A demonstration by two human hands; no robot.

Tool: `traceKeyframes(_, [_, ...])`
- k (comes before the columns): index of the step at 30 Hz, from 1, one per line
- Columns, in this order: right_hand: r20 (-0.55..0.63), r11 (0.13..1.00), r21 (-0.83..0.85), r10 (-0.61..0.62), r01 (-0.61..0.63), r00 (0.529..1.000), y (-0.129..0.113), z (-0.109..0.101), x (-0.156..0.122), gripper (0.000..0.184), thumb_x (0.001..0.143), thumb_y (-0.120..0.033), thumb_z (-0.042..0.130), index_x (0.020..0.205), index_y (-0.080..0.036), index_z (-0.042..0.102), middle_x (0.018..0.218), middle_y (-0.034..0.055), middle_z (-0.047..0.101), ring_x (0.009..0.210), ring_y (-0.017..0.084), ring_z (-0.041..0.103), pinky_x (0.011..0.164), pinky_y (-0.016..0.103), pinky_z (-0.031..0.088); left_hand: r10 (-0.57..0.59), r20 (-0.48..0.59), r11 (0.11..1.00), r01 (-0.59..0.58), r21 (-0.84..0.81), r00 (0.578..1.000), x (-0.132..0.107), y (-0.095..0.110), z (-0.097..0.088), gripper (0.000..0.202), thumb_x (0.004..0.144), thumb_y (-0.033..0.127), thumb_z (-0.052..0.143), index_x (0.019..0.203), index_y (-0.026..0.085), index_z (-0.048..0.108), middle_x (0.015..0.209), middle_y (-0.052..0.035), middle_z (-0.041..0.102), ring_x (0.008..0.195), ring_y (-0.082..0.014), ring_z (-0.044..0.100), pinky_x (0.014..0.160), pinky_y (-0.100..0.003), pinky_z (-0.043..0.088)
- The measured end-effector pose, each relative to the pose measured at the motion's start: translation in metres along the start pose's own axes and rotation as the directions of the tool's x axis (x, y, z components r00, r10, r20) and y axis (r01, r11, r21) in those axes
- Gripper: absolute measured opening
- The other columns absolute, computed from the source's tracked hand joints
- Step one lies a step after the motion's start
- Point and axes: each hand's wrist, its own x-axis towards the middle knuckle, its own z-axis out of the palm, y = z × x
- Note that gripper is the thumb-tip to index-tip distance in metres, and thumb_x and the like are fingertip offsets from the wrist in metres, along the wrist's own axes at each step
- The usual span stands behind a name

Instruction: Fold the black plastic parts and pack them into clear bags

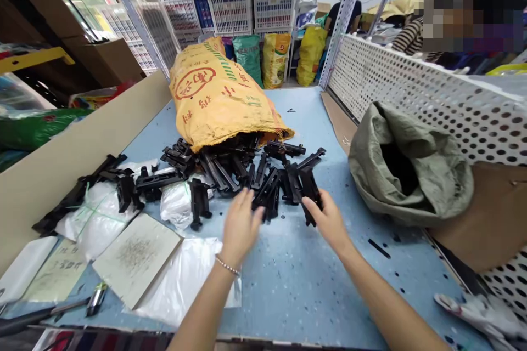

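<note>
My right hand (328, 220) grips a black plastic part (309, 180) at the right end of a loose heap, its thumb on top. Blurred a little by motion, my left hand (241, 226) reaches to the heap's front edge, fingers stretched out and thumb apart. Whether its fingertips touch the nearest black part (267, 189) I cannot tell. More long black parts (218, 170) spill from the mouth of a yellow woven sack (222, 98) lying on the blue table (288, 285). Another black part (200, 203) stands apart, left of my left hand.
A grey-green sack (411, 170) stands gaping at the right by a white perforated panel (420, 82). At the left lie plastic-wrapped bundles (99, 214), a square board (138, 258), clear plastic bags (181, 285) and a black-handled tool (41, 312). A glove (481, 312) lies front right. People sit beyond the panel.
</note>
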Motion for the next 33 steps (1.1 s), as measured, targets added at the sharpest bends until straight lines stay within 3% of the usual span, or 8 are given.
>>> traceKeyframes(5, [0.357,0.955,0.045,-0.291,0.294,0.888,-0.038,-0.001,-0.069,0.039,0.090,-0.039,0.052,0.125,-0.022,0.051,0.119,0.0105,0.061,0.107,0.025,0.059,0.088,0.038,0.049,-0.180,0.191,0.676,0.263,-0.689,0.965,-0.049,0.042,0.036,0.056,0.083,0.043,0.060,0.131,0.020,0.044,0.122,-0.0106,0.060,0.108,-0.0228,0.060,0.095,-0.036,0.047])
traceKeyframes(10, [0.265,0.928,-0.065,-0.339,0.367,0.903,-0.040,-0.015,-0.074,0.027,0.097,-0.038,0.041,0.113,-0.021,0.054,0.099,0.0076,0.064,0.086,0.020,0.061,0.078,0.034,0.049,-0.216,0.503,0.338,0.548,-0.765,0.837,-0.080,0.041,0.022,0.034,0.075,0.042,0.067,0.094,0.015,0.058,0.084,-0.0035,0.063,0.058,-0.0117,0.059,0.056,-0.025,0.050])
traceKeyframes(14, [0.248,0.723,-0.217,-0.609,0.656,0.753,-0.032,-0.002,-0.054,0.034,0.096,-0.047,0.037,0.090,-0.020,0.057,0.081,0.0079,0.060,0.076,0.021,0.054,0.070,0.035,0.044,-0.193,0.611,0.162,0.639,-0.752,0.768,-0.097,0.047,0.024,0.034,0.077,0.044,0.063,0.090,0.014,0.057,0.080,-0.0045,0.064,0.050,-0.0100,0.056,0.045,-0.022,0.046])
traceKeyframes(20, [0.327,0.819,-0.132,-0.496,0.559,0.804,-0.028,0.011,-0.069,0.044,0.100,-0.044,0.023,0.075,-0.022,0.052,0.066,0.0016,0.051,0.062,0.016,0.049,0.060,0.030,0.038,-0.394,0.455,0.175,0.551,-0.816,0.799,-0.093,0.044,0.030,0.033,0.074,0.045,0.065,0.088,0.015,0.058,0.074,0.0002,0.062,0.052,-0.0087,0.056,0.049,-0.021,0.046])
traceKeyframes(26, [0.416,0.560,-0.134,-0.717,0.818,0.559,-0.019,0.007,-0.127,0.044,0.097,-0.049,0.028,0.086,-0.019,0.058,0.080,0.0080,0.060,0.071,0.021,0.049,0.064,0.035,0.037,-0.446,0.561,-0.048,0.607,-0.793,0.698,-0.090,0.042,0.028,0.038,0.074,0.044,0.066,0.098,0.015,0.062,0.075,-0.0004,0.063,0.060,-0.0095,0.058,0.057,-0.020,0.047])
traceKeyframes(28, [0.407,0.508,-0.139,-0.753,0.850,0.517,-0.018,0.007,-0.130,0.044,0.098,-0.046,0.029,0.076,-0.020,0.057,0.069,0.0058,0.056,0.065,0.020,0.046,0.060,0.034,0.035,-0.472,0.549,0.007,0.625,-0.780,0.690,-0.095,0.043,0.035,0.040,0.074,0.046,0.068,0.098,0.014,0.063,0.079,-0.0018,0.065,0.069,-0.0114,0.061,0.065,-0.022,0.049])
traceKeyframes(31, [0.494,0.512,-0.031,-0.739,0.858,0.459,-0.022,0.005,-0.105,0.049,0.098,-0.049,0.028,0.067,-0.022,0.055,0.062,0.0026,0.052,0.062,0.018,0.046,0.059,0.032,0.035,-0.484,0.423,0.212,0.572,-0.792,0.766,-0.105,0.037,0.052,0.045,0.075,0.040,0.070,0.111,0.016,0.058,0.095,-0.0044,0.067,0.088,-0.0156,0.063,0.082,-0.026,0.049])
traceKeyframes(33, [0.465,0.659,-0.054,-0.648,0.750,0.603,-0.025,0.006,-0.070,0.049,0.099,-0.048,0.023,0.076,-0.023,0.058,0.070,0.0031,0.056,0.069,0.018,0.052,0.066,0.031,0.040,-0.462,0.349,0.332,0.524,-0.784,0.815,-0.112,0.030,0.064,0.054,0.077,0.034,0.068,0.125,0.019,0.049,0.109,-0.0068,0.065,0.102,-0.0190,0.062,0.092,-0.032,0.046])
